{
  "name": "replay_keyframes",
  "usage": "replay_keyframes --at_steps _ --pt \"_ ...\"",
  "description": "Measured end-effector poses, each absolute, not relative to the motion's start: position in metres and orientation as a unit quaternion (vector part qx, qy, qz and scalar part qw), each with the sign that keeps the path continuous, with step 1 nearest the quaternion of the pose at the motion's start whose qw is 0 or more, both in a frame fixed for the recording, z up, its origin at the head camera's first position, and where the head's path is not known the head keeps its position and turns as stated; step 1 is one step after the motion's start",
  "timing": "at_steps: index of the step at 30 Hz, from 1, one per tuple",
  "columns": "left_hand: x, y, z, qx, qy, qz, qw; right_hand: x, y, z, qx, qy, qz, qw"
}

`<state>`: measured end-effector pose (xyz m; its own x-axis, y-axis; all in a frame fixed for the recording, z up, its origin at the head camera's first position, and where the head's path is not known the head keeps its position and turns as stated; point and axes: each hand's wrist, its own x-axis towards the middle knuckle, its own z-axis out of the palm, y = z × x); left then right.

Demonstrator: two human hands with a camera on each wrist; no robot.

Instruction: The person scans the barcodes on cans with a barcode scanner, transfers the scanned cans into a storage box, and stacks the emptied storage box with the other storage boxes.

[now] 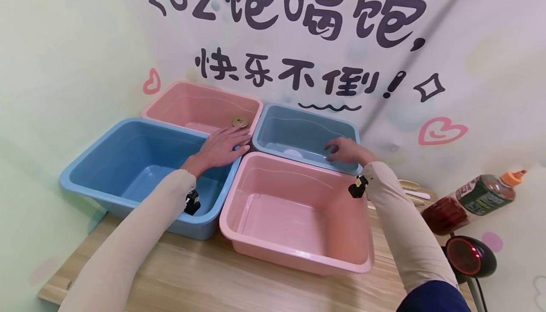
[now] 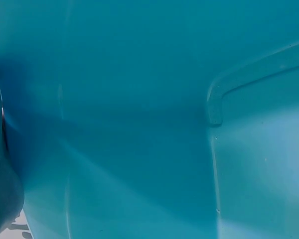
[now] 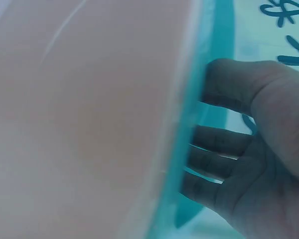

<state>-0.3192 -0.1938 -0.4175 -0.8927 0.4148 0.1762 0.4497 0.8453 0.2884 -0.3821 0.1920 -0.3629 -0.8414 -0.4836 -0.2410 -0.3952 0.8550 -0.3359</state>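
Four plastic tubs stand in a block on a wooden table (image 1: 204,274). My left hand (image 1: 222,147) lies flat with straight fingers over the far corner of the front-left blue tub (image 1: 128,160), where the tubs meet. Just beyond its fingertips, a round gold object (image 1: 240,122) sits in the back-left pink tub (image 1: 192,105). My right hand (image 1: 343,151) grips the near rim of the back-right blue tub (image 1: 298,129), fingers curled over it. The right wrist view shows those fingers (image 3: 214,144) hooked behind the blue rim (image 3: 209,99), beside the front-right pink tub (image 3: 89,124). Only blue tub wall (image 2: 139,99) fills the left wrist view.
A dark bottle with an orange cap (image 1: 486,193) lies at the right, with a red packet (image 1: 441,213) beside it. A black scanner with a red window (image 1: 469,255) stands near the table's right front. A white patch (image 1: 292,152) shows inside the back-right tub. A printed wall stands close behind.
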Motion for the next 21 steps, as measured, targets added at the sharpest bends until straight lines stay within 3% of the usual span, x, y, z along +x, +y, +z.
replay_keyframes --at_steps 21 --pt "-0.318 -0.191 -0.414 -0.230 -0.960 -0.150 0.048 -0.324 0.232 -0.333 -0.290 0.921 -0.246 0.092"
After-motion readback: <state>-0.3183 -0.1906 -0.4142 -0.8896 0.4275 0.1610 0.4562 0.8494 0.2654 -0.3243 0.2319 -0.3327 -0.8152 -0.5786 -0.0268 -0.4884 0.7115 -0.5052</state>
